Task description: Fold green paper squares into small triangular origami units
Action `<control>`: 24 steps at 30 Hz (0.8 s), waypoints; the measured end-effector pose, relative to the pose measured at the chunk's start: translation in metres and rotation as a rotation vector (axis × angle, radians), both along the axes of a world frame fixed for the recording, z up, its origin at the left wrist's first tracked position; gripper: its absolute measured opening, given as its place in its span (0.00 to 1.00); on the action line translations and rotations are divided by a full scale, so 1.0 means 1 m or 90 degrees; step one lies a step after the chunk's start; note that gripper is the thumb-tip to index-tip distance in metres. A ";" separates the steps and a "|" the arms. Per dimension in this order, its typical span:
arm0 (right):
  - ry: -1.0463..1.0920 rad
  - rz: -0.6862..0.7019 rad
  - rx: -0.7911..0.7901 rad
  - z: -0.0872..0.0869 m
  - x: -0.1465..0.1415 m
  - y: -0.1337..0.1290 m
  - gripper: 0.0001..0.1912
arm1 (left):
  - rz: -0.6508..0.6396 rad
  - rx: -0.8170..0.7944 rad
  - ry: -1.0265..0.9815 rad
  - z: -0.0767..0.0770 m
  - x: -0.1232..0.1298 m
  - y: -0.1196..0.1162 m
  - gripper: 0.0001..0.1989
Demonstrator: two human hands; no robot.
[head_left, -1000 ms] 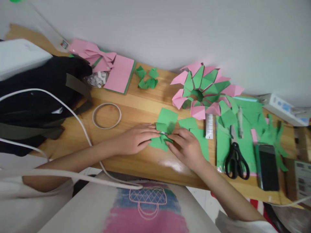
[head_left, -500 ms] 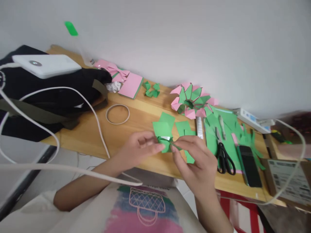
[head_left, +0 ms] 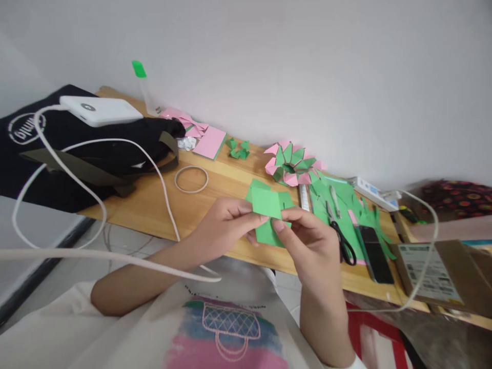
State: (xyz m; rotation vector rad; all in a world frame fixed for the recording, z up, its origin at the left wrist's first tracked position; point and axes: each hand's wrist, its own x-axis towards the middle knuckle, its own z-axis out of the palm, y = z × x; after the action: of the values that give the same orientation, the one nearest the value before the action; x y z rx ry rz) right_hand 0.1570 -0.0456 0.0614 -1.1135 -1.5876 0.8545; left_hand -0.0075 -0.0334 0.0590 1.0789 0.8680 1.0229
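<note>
A green paper piece point(head_left: 266, 203) with a crease across its middle is held above the table, upright toward me. My left hand point(head_left: 230, 223) pinches its left edge, thumb on the front near the crease. From the other side my right hand point(head_left: 309, 238) grips it, thumb pressed on the front and fingers behind. More green paper pieces point(head_left: 285, 200) lie on the table just behind, partly covered. Farther back sits a ring of folded pink and green paper units point(head_left: 291, 165). Small folded green pieces point(head_left: 239, 148) rest to its left.
Scissors point(head_left: 345, 245), a craft knife point(head_left: 335, 201) and a phone point(head_left: 375, 254) lie on green paper at right, near a power strip point(head_left: 372, 193) and cardboard box point(head_left: 430, 277). At left are a black bag point(head_left: 92, 154), power bank point(head_left: 103, 111) and tape-like ring point(head_left: 191, 179). A white cable point(head_left: 126, 260) crosses in front.
The paper between my hands was small and folded with a white patch showing; now it appears as a flatter, larger green piece. My right hand has shifted its grip. The view has turned slightly.
</note>
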 end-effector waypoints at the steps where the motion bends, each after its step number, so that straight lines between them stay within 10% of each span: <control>1: 0.007 -0.008 -0.005 -0.001 0.000 0.000 0.04 | 0.002 0.004 0.023 0.001 0.000 0.000 0.09; 11: -0.085 -0.123 0.063 0.004 -0.008 -0.008 0.06 | -0.014 -0.002 0.056 0.014 0.005 -0.003 0.07; 15: -0.233 -0.240 0.276 0.008 -0.009 -0.010 0.11 | -0.009 -0.052 -0.004 0.013 0.007 -0.001 0.06; 24: -0.447 -0.160 0.417 0.017 -0.006 -0.014 0.09 | -0.036 -0.082 -0.031 0.014 0.006 -0.003 0.10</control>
State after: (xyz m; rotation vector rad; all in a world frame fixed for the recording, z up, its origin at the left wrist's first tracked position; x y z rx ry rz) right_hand 0.1507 -0.0599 0.0782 -1.1317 -2.0128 -0.2762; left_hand -0.0015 -0.0365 0.0732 0.9611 0.8473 0.9294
